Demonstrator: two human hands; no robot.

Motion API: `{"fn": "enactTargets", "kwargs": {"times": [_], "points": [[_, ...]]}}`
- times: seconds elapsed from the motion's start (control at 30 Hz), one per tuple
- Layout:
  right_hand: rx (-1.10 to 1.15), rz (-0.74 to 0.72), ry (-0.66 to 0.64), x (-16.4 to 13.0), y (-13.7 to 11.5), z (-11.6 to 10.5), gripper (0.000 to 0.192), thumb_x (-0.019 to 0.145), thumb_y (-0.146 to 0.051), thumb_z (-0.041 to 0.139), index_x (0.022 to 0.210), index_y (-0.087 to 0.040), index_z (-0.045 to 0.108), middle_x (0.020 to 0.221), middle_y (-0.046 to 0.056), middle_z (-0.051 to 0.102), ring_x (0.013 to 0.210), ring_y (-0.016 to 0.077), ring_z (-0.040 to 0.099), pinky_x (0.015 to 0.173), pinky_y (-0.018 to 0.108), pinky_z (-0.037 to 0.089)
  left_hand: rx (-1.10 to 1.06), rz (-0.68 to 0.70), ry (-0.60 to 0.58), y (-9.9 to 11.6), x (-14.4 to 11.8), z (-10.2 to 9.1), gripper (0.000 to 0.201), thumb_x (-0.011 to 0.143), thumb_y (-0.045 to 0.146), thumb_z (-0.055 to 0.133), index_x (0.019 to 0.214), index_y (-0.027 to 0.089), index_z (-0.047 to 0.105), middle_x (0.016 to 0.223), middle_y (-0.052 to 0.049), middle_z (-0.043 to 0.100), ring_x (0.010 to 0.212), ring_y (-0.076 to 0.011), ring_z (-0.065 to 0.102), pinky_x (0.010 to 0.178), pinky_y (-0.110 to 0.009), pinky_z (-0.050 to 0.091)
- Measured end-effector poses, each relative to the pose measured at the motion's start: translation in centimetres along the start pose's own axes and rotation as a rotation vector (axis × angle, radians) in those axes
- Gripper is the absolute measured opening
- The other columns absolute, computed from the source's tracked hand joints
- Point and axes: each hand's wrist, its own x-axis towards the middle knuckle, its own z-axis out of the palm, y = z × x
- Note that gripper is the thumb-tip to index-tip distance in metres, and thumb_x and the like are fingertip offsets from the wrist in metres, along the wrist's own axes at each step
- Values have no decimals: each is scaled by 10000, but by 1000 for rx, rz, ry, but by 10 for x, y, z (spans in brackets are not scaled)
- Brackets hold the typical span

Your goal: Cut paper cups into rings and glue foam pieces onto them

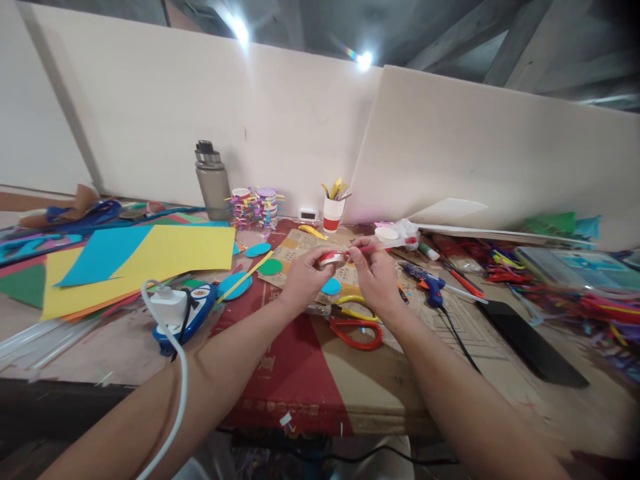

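Over the cardboard (pixel 380 387), both hands are raised and close together. My left hand (pixel 307 273) is closed around a small red-and-white round piece (pixel 330 257), whose exact kind I cannot make out. The fingers of my right hand (pixel 376 277) pinch at its right edge. A thin red strip (pixel 369 249) runs along the right fingers; its ends are partly hidden. Scissors with red and yellow handles (pixel 357 333) lie below the hands. Blue paper circles (pixel 331 287) and a green one (pixel 271 267) lie nearby.
Coloured paper sheets (pixel 185 247), a power strip (pixel 200 310) with a white cable, and a bottle (pixel 213 183) are left. A pencil cup (pixel 333 212) and two decorated cups stand behind. A glue gun (pixel 431 287), a phone (pixel 533 343) and a plastic box (pixel 580 267) lie right.
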Motion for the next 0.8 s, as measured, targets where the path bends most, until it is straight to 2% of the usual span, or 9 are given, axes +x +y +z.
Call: {"fn": "enactTargets", "kwargs": {"times": [0.23,0.47,0.8], "points": [[-30,3,-9,0,-1,0,236,948,-419,480,858,-226,581,804,36,657,758,190,608,734,323,441,-2,-9,2,0,-1,0,178,722,194,653,873,203,748,824,-32,731,806,-184,646,809,-291,496],[-51,32,-13,0,-4,-2,246,940,-440,490,853,-224,571,737,18,643,685,179,598,667,304,425,30,2,-5,0,-1,-1,185,739,182,645,895,183,744,844,-43,731,802,-178,646,793,-282,492],[-18,23,8,-1,-2,-2,216,936,-429,498,887,-233,576,779,19,662,720,185,616,702,312,440,27,8,-15,-1,-1,0,180,741,192,647,891,197,748,835,-33,734,801,-178,649,795,-280,494]]}}
